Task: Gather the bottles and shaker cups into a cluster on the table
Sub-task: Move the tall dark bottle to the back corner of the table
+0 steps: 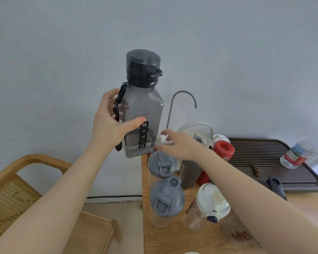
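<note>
My left hand [111,121] grips a smoky grey square bottle [142,107] with a black cap and strap, lifted in the air beside the table's left edge. My right hand [176,144] reaches over the table with its fingers closed on a small white object [163,139] at the back. Below stand two clear shaker cups with grey lids [162,165] [166,196], a dark bottle [189,174], a red-capped bottle [223,148], and a clear cup with a white lid [210,200]. A clear water bottle [305,148] with a red cap leans at the far right.
The wooden table [173,239] has its left edge just under the lifted bottle. A dark slatted tray [261,154] lies at the back right. A white kettle base with a curved metal spout [184,99] stands by the wall. A wooden chair [26,180] is at left.
</note>
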`<state>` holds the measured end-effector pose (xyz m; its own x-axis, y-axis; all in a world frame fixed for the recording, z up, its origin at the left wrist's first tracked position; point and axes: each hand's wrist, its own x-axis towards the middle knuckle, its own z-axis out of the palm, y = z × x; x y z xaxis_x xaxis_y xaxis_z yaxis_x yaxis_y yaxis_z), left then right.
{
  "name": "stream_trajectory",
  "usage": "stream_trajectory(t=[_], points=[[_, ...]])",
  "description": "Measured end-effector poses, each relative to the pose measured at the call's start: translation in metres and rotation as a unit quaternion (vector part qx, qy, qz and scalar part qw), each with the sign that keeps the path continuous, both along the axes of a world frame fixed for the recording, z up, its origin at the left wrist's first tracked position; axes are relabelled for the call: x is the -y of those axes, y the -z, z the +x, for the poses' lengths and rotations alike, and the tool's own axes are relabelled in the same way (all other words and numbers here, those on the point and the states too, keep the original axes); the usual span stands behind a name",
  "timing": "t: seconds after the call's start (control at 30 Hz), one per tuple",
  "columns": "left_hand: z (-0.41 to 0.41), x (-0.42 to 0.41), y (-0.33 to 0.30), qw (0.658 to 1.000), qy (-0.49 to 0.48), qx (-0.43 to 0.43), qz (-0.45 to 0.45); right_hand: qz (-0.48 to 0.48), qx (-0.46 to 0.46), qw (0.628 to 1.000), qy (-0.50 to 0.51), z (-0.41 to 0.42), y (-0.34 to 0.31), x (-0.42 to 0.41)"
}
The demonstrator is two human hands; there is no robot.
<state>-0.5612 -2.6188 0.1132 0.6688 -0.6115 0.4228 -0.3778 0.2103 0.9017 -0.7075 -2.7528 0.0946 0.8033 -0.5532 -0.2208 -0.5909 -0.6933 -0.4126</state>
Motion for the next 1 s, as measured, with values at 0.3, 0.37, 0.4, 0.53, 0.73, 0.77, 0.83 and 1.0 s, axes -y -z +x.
stream_trajectory(t=[0.3,0.37,0.4,0.53,0.73,0.77,0.83,1.0], points=[[0.009,-0.017,0.062,0.998,0.015,-0.044,0.046,-0.186,-0.185,0.964,-0.038,0.021,0.055,-0.022],[0.004,-0.015,0.081,0.997,0.018,-0.05,0.062,-0.204,-0.213,0.955,-0.036,0.018,0.054,-0.016],[0.001,-0.014,0.09,0.996,0.027,-0.05,0.072,-0.207,-0.225,0.952,-0.032,0.016,0.053,-0.014],[-0.005,-0.006,0.125,0.989,0.073,-0.074,0.103,-0.202,-0.234,0.951,-0.012,0.015,0.052,-0.006],[-0.009,0.001,0.163,0.976,0.099,-0.136,0.14,-0.2,-0.23,0.952,-0.029,0.018,0.052,-0.003],[-0.01,0.001,0.167,0.976,0.097,-0.135,0.142,-0.197,-0.224,0.954,-0.029,0.017,0.052,-0.002],[-0.012,0.003,0.172,0.978,0.081,-0.131,0.14,-0.188,-0.215,0.958,-0.028,0.017,0.053,0.0],[-0.024,0.017,0.172,0.982,-0.006,-0.122,0.144,-0.171,-0.209,0.963,-0.008,0.019,0.055,0.003]])
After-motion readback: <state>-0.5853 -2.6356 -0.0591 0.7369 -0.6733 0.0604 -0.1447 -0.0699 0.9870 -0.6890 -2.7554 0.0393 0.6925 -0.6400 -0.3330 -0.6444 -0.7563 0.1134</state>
